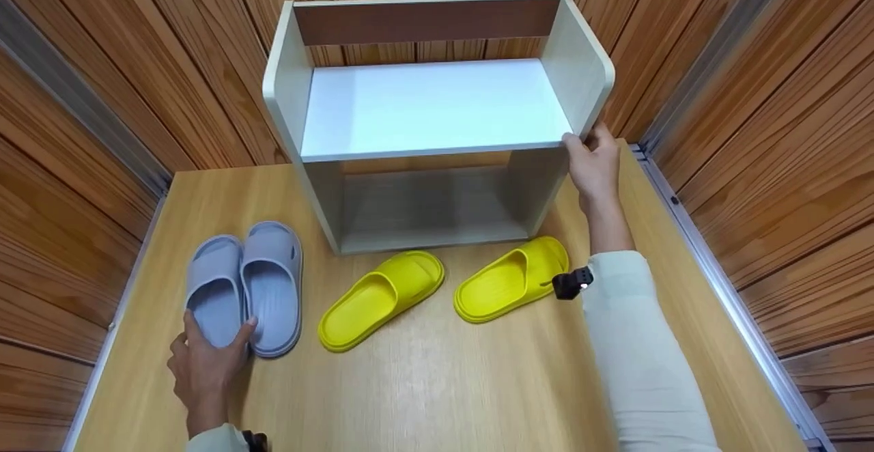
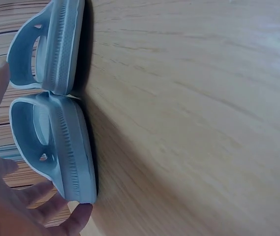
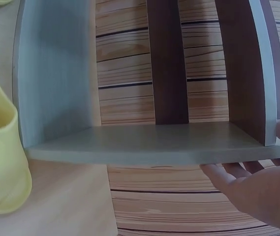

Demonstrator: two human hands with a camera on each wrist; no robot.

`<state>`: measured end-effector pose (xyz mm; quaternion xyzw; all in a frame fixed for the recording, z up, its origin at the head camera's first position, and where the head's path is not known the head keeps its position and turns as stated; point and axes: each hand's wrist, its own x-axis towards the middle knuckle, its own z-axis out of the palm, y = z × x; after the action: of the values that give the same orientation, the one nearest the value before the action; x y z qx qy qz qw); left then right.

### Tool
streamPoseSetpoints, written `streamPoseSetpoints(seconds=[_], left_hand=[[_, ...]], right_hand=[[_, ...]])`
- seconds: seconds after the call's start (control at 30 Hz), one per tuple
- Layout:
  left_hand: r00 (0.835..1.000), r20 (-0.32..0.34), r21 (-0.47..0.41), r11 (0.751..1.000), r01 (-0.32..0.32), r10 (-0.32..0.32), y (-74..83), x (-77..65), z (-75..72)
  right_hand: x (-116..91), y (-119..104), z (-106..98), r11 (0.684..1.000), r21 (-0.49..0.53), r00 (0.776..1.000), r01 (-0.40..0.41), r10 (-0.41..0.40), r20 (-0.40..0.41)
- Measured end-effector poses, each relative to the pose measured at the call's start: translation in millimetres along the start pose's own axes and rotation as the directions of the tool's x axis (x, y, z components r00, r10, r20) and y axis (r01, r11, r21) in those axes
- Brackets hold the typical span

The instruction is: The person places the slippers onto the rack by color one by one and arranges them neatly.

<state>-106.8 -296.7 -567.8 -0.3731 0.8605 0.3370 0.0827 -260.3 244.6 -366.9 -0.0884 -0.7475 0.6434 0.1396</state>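
A pale shelf unit [image 1: 437, 107] with an upper and a lower compartment stands upright on a wood-grain worktop [image 1: 437, 397]. Wood-patterned wall panels [image 1: 136, 63] rise behind the shelf unit and to both sides of it.

To the left of the shelf unit and nearer the person, a pair of grey slippers [image 1: 273, 295] sits side by side, the two touching, toes toward the back wall. The person's left hand [image 1: 208, 366] is at their heel ends, fingers spread around the left one: the thumb reaches the gap between the two slippers, while other fingers lie along the outer side. The left wrist view shows a fingertip against the sole's outer edge. Whether these fingers grasp the slipper or only touch it, I cannot tell.

The right hand [image 1: 595, 168] grips the right side panel of the shelf unit at about the middle board's height, thumb at the front edge, fingers against the outer face.

In front of the shelf unit lie two yellow slippers, well apart, both slanting with toes away and to the right. The left yellow slipper [image 1: 381, 302] is before its left half; the right yellow slipper [image 1: 512, 280] is just in front of its right corner.
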Motion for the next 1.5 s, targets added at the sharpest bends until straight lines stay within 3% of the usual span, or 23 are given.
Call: streamPoseSetpoints(seconds=[0.33, 0.93, 1.27, 1.5], left_hand=[[1.000, 0.010, 0.018, 1.000, -0.006, 0.006, -3.0, 3.2, -2.8], [1.000, -0.018, 0.031, 0.999, -0.023, 0.024, -11.6, 9.0, -2.4], [0.999, 0.026, 0.043, 0.999, 0.029, -0.030, -11.8, 13.7, -0.2], [0.998, -0.028, 0.022, 0.998, 0.063, -0.063, -12.5, 12.7, 6.1]], right_hand=[[-1.2, 0.2, 1.3, 0.999, -0.017, 0.999, -0.042, 0.042, 0.001], [-2.8, 6.0, 0.7, 0.998, 0.039, 0.999, -0.039, 0.040, -0.023], [-1.0, 7.2, -1.0, 0.999, 0.019, 0.999, -0.049, 0.049, -0.008], [-1.6, 4.6, 0.9, 0.998, -0.009, 0.998, -0.056, 0.056, -0.021]])
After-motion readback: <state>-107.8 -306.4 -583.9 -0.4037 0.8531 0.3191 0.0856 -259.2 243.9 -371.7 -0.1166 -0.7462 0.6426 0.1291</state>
